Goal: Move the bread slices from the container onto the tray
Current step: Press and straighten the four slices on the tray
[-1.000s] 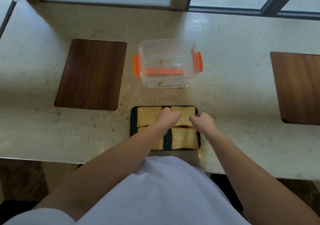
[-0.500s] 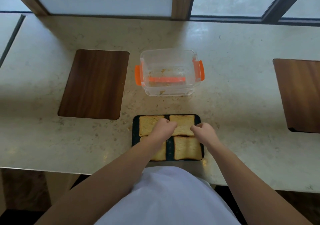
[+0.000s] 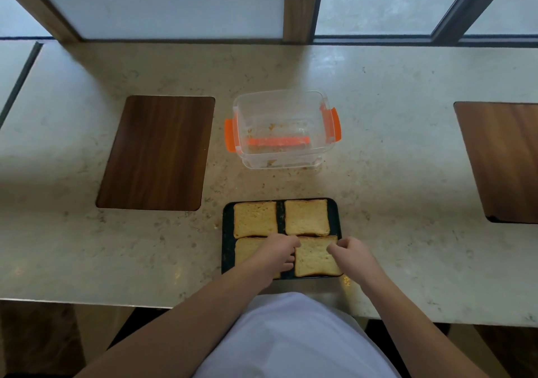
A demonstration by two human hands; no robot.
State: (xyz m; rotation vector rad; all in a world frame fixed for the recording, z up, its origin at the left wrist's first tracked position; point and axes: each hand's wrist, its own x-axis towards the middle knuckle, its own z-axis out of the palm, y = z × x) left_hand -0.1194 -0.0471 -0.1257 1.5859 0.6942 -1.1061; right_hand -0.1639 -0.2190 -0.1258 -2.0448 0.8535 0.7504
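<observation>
Four bread slices are seen lying flat on the dark tray [image 3: 228, 233], two far and two near. The far left slice [image 3: 255, 218] and the far right slice [image 3: 306, 216] are not touched. The near right slice [image 3: 313, 258] is pinched at its two far corners: its left corner by the left hand [image 3: 276, 253], its right corner by the right hand [image 3: 353, 253]. The near left slice [image 3: 246, 249] is partly hidden under the left hand. The clear container [image 3: 281, 130] with orange clips is set farther back on the pale counter [image 3: 407, 173], and only crumbs are seen in it. Two brown boards [image 3: 157, 152] are laid at the left and right.
</observation>
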